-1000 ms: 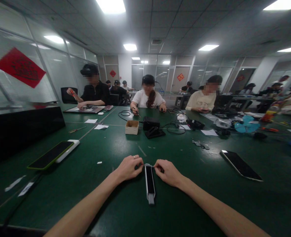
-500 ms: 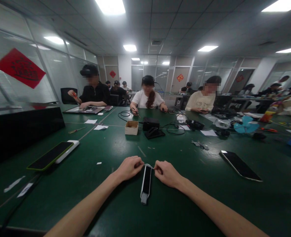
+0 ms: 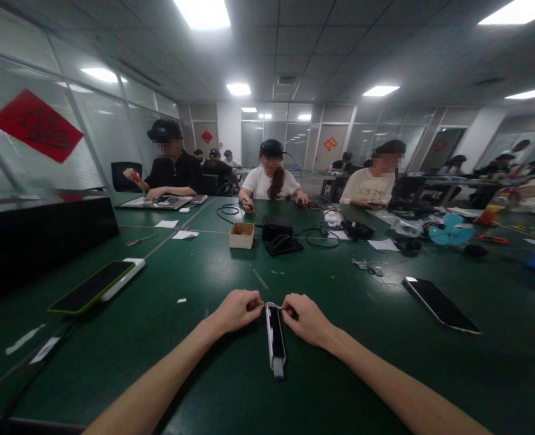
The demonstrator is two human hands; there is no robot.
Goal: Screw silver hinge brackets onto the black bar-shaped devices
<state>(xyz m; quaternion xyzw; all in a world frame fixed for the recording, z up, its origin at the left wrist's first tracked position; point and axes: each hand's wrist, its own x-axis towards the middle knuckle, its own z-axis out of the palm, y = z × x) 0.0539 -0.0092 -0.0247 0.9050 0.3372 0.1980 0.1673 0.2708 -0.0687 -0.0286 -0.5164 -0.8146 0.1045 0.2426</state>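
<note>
Left hand (image 3: 237, 309) and right hand (image 3: 306, 317), fingers curled, both pinching the far end of one slim black device (image 3: 275, 338) with a white rim. It lies lengthwise on the green surface (image 3: 204, 272), near centre, between the two hands, grey tip pointing toward the near edge. No label readable on it. One small white scrap (image 3: 182, 300) lies left of the left hand. Two phones, both screen up and dark: one phone (image 3: 440, 302) to the right, well apart from the hands, and one green-cased phone (image 3: 90, 286) to the left, resting on a white power bank (image 3: 129, 269). Farther off, centre: one cardboard box (image 3: 242, 234), open top, just beside one black unit (image 3: 277, 225) with cables. One blue fan (image 3: 451, 229) far right. Three seated people across the far side of the surface, each in a dark cap; more people behind them, too small to count. One big red sign (image 3: 35, 125) on the left glass wall, a small red sign (image 3: 207, 135) and a second red sign (image 3: 330, 143) on the far wall; the writing on all three is too blurred to read.
</note>
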